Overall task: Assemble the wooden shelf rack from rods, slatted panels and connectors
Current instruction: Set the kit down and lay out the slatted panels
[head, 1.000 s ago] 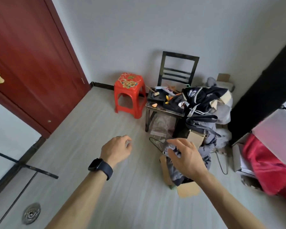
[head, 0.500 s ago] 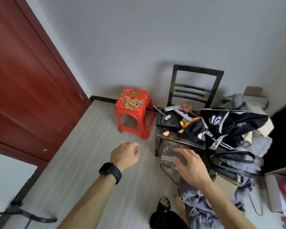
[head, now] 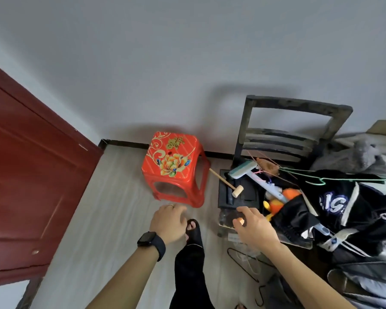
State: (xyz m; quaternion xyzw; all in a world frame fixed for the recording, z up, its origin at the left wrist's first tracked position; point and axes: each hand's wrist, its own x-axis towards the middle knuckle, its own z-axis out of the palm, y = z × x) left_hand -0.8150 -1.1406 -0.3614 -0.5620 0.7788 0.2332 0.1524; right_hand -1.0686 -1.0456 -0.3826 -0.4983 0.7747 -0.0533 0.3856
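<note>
The left hand [head: 168, 221] hangs over the floor [head: 112, 197], back towards the camera, fingers loosely curled and holding nothing. A ring shows on one finger and a dark watch [head: 151, 241] sits on the wrist. At its 12 o'clock, near the knuckles, stands a red plastic stool [head: 173, 166] with a flower print on top.

The right hand [head: 253, 227] is at 3 o'clock of the left, fingers spread wide and slightly bent above the front edge of a dark chair [head: 296, 105]. It grips nothing, and whether it touches the seat I cannot tell.

At 12 o'clock of the right hand a wooden mallet [head: 223, 180] lies on the seat. Its head points to 4 o'clock and its handle juts out at 10 o'clock towards the stool. Just to the mallet's 2 o'clock lies a pale lint roller [head: 243, 170]. A black jacket [head: 343, 208] is heaped at 3 o'clock of the right hand, with a green wire hanger [head: 343, 180] on top. I cannot tell which of the clutter belongs to the rack.

A sandalled foot [head: 193, 227] shows between the two hands. A red-brown door [head: 31, 186] fills the view's 9 o'clock side.
</note>
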